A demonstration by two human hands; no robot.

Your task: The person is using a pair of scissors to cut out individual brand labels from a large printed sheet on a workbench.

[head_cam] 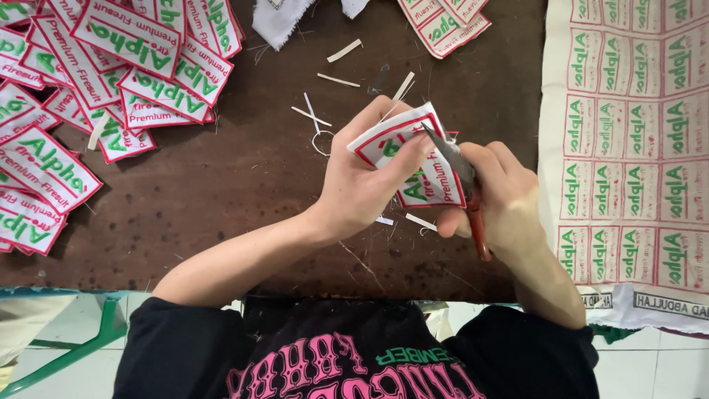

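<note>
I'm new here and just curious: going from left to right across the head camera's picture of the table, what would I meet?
Pile of cut red-bordered patches → left hand → the patch being trimmed → scissors with red handles → right hand → uncut sheet of patches.

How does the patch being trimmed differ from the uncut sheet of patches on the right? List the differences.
The patch is a single cut piece, bent in the left hand; the uncut sheet lies flat on the table with many patches joined in a grid. The patch has a red border; the sheet's patches show none. Scissors in the right hand meet the patch; the sheet lies untouched. Both are white with green lettering.
</note>
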